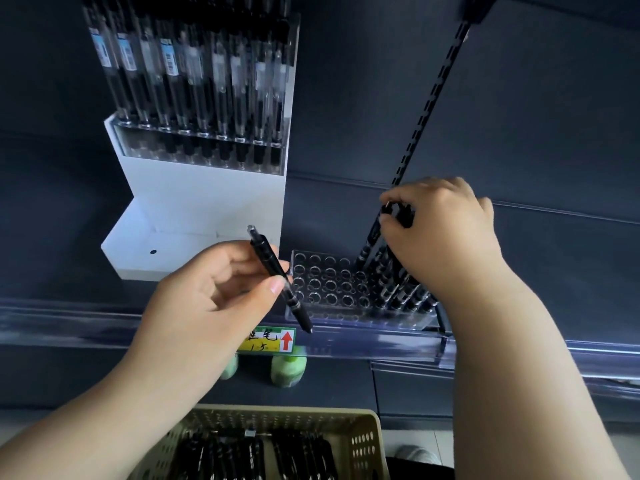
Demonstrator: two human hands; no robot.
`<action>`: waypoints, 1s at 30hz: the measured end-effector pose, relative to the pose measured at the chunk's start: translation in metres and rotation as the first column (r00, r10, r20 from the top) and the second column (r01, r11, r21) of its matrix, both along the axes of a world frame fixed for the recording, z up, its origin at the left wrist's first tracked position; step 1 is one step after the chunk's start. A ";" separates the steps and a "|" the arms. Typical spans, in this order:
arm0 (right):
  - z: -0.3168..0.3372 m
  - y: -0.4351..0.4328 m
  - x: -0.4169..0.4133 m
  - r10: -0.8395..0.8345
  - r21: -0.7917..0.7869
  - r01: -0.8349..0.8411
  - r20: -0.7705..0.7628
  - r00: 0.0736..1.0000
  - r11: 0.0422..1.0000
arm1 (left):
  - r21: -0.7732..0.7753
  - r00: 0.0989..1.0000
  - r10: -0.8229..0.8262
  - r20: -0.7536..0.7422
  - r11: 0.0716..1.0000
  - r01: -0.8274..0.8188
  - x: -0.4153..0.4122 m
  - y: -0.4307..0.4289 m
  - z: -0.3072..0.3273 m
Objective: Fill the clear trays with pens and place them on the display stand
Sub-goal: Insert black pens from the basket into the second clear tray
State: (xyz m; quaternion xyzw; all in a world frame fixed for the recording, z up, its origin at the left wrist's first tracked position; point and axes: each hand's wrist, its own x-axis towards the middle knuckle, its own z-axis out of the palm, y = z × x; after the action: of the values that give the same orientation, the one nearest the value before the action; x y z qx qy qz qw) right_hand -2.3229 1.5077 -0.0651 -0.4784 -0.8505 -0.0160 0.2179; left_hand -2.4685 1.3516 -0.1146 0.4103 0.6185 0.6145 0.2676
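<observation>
Beige basket (pixel 363 441) holds black pens (pixel 225 459); clear tray (pixel 322 271) stands part-filled.

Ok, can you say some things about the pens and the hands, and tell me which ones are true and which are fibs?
1. The left hand holds one black pen. True.
2. The clear tray is full. False: the holes on its left side are empty.
3. The right hand grips the tops of pens standing in the tray. True.
4. The basket is red. False: it is beige.
</observation>
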 end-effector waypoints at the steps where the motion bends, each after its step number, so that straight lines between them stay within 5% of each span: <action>1: -0.001 0.000 -0.001 -0.020 0.017 0.020 0.023 1.000 1.000 | 0.001 1.000 0.002 0.008 1.000 -0.002 -0.001 0.000 0.000; 21: -0.005 -0.003 0.006 -0.059 0.088 0.055 0.052 0.997 0.995 | 0.031 0.998 -0.055 -0.025 0.998 0.055 0.018 0.015 -0.011; 30: -0.002 0.000 0.007 0.020 0.076 -0.004 -0.215 0.976 0.997 | 0.187 0.990 -0.071 -0.124 0.978 0.093 0.022 0.069 0.013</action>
State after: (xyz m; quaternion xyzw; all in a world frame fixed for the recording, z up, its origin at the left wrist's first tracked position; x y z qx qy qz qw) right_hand -2.3160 1.5076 -0.0670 -0.4637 -0.8235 0.0053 0.3270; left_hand -2.4468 1.4203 -0.1021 0.4944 0.5534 0.6348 0.2154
